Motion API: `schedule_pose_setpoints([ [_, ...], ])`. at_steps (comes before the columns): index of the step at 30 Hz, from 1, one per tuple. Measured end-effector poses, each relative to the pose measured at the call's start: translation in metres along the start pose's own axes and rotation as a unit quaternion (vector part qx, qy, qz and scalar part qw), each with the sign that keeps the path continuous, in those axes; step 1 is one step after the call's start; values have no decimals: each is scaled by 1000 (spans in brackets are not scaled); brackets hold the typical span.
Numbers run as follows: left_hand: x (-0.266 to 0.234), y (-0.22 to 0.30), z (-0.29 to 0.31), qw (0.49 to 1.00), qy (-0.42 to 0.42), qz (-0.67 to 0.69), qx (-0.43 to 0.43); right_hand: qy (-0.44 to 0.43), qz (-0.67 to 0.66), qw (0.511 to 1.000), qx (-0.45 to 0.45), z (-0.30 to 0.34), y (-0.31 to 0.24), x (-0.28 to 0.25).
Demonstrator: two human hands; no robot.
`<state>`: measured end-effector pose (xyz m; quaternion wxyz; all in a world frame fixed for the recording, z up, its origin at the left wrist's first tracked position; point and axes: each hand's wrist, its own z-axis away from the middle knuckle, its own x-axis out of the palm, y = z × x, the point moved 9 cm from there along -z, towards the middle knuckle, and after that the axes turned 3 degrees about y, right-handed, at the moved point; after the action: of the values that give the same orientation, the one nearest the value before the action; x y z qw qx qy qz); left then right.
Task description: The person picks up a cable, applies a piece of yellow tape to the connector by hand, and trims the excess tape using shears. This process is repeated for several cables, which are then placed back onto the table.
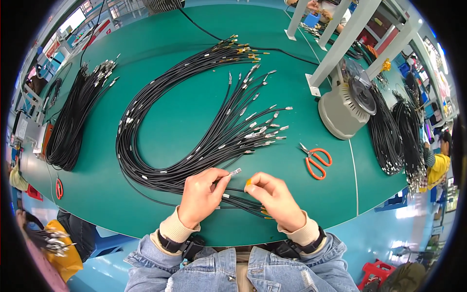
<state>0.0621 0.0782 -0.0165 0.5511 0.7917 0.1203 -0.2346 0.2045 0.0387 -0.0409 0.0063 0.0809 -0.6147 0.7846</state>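
Observation:
A large bundle of black cables (127,146) curves in a C shape over the green table, with clear plugs on one set of ends and yellow tips on others. My left hand (202,192) pinches a cable end just behind its clear plug (235,172). Between the thumb and forefinger of my right hand (279,198) is a yellow-tipped cable end (248,182). Both hands are near the table's front edge, a little apart. Under and between them run several more cables with yellow tips (265,212). Orange-handled scissors (317,163) lie to the right of my right hand.
Another cable bundle (75,119) lies at the left, beside a small boxy device (30,130). A beige machine (344,109) stands at the right below grey metal posts (335,48). More cable bundles (386,134) hang past it. Other people work nearby.

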Motion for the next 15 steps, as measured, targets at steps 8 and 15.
schedule_pose_setpoints([
  [8, 4, -16, -6, 999, 0, -21, 29, 19, 49, 998, -23, -31, 37, 15],
  [15, 8, -26, -13, 998, -18, -42, 36, 53, 99, 992, -60, -51, 44, 12],
])
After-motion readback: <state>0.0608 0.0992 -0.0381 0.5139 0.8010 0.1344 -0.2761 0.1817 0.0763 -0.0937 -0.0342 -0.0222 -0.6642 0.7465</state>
